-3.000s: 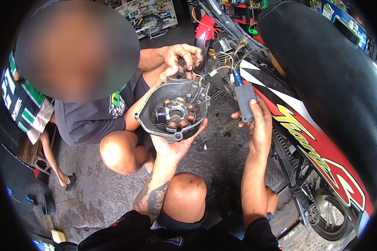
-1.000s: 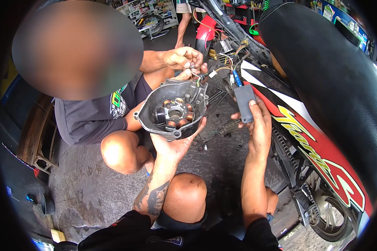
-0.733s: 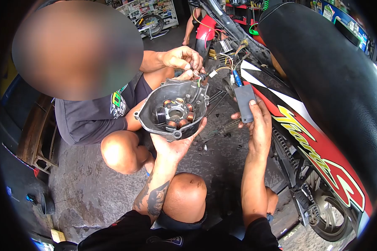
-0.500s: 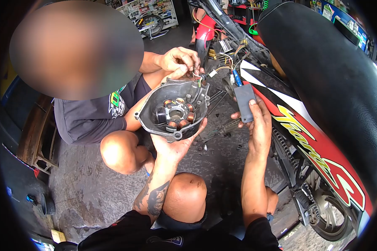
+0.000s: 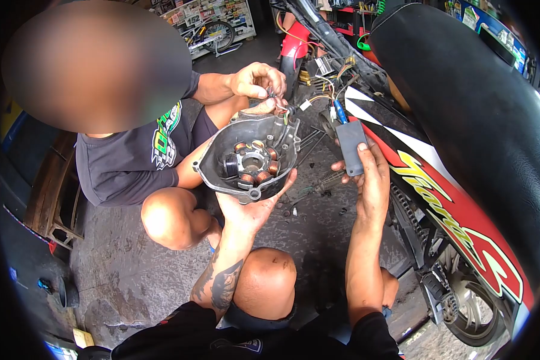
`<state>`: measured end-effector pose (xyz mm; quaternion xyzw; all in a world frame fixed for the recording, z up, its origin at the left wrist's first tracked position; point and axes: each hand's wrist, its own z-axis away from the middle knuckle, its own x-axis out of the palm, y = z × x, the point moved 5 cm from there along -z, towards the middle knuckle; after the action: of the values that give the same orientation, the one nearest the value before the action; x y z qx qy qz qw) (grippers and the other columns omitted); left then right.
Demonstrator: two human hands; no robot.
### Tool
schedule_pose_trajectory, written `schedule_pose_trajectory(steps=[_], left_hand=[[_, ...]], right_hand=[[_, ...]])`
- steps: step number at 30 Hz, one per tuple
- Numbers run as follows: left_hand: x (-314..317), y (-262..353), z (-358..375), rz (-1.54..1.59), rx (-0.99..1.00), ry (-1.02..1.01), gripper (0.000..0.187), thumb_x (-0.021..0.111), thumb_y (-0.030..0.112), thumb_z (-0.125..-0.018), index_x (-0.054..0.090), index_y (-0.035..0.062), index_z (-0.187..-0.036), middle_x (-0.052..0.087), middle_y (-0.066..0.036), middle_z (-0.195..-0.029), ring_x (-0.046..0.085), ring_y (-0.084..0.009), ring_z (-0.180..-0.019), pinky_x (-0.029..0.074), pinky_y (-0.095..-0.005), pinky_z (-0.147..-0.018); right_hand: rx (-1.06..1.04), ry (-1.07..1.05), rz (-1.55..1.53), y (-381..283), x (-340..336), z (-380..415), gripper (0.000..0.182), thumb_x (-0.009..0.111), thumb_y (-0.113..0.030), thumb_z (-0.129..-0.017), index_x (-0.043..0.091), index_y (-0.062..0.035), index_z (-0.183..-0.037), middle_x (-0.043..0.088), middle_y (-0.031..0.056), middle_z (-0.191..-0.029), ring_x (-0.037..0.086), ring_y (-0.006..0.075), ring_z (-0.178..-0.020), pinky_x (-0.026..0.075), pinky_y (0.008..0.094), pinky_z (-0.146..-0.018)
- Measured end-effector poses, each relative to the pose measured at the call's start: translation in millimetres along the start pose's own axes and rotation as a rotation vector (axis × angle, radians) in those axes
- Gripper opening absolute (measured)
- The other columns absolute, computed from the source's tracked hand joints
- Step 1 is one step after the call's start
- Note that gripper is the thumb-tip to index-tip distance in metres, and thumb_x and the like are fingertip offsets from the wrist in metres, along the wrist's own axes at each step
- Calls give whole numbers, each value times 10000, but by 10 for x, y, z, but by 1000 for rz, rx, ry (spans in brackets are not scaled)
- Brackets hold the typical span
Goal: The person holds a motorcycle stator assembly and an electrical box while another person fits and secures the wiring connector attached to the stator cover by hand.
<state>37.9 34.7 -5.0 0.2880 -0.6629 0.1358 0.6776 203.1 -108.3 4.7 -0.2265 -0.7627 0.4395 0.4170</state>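
Observation:
My left hand (image 5: 250,211) cradles a grey metal engine cover (image 5: 213,150) from underneath, its open side facing up. Inside the cover sits a stator (image 5: 253,161) with a ring of copper coils. My right hand (image 5: 369,168) grips a flat dark-grey rectangular box (image 5: 352,147) between thumb and fingers. A blue connector and wires (image 5: 340,111) run from the top of this box toward the motorcycle frame. At the cover's far edge, a co-worker's hands (image 5: 259,84) pinch thin wires; their exact ends are too small to make out.
A motorcycle with a black seat (image 5: 462,90) and red-and-white side panel (image 5: 456,216) stands on the right. The co-worker squats at the left, near a wooden bench (image 5: 51,192). Tools (image 5: 312,139) and small parts lie on the stained floor (image 5: 126,258).
The co-worker's head and upper body have shifted slightly left and up, and their fingers have moved a little at the wires. My hands stay almost still.

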Motion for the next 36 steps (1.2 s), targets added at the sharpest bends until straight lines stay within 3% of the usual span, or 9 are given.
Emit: schedule_pose_trajectory(steps=[17, 19, 23, 25, 36], left_hand=[[12, 16, 0, 13, -7, -38, 698, 601, 420, -885, 405, 24, -1424, 478, -266, -1367, 291, -523, -1399, 337, -648, -1100], [-1, 16, -9, -61, 5, 45, 776, 482, 667, -892, 519, 33, -1338, 615, -218, -1206, 655, -341, -983, 353, -656, -1107], [-9, 14, -3, -67, 0, 31, 746, 495, 644, -892, 522, 48, -1340, 612, -207, -1219, 651, -344, -997, 359, -659, -1102], [10, 18, 11, -42, -11, -51, 715, 601, 466, -886, 403, 58, -1439, 466, -259, -1391, 296, -523, -1396, 330, -644, -1104], [29, -9, 25, -44, -24, 12, 746, 564, 522, -892, 388, 73, -1461, 378, -270, -1474, 308, -525, -1392, 341, -649, -1096]], right_hand=[[-3, -5, -5, -17, 15, 11, 465, 578, -333, -973, 558, 2, -1295, 703, 101, -1028, 711, 169, -701, 480, 216, -497], [-5, -10, -11, -22, 17, 14, 475, 581, -335, -971, 553, 3, -1304, 704, 103, -1029, 711, 170, -700, 480, 216, -495], [-2, -4, -13, -22, 14, 10, 482, 583, -335, -969, 549, 3, -1311, 704, 104, -1033, 712, 170, -700, 480, 216, -496], [0, 2, -3, -28, 13, 11, 484, 583, -333, -970, 547, 6, -1313, 702, 103, -1031, 711, 169, -698, 479, 214, -497], [-14, 3, 3, -45, 16, 12, 489, 576, -328, -971, 543, 15, -1317, 698, 100, -1027, 710, 167, -704, 476, 217, -505]])
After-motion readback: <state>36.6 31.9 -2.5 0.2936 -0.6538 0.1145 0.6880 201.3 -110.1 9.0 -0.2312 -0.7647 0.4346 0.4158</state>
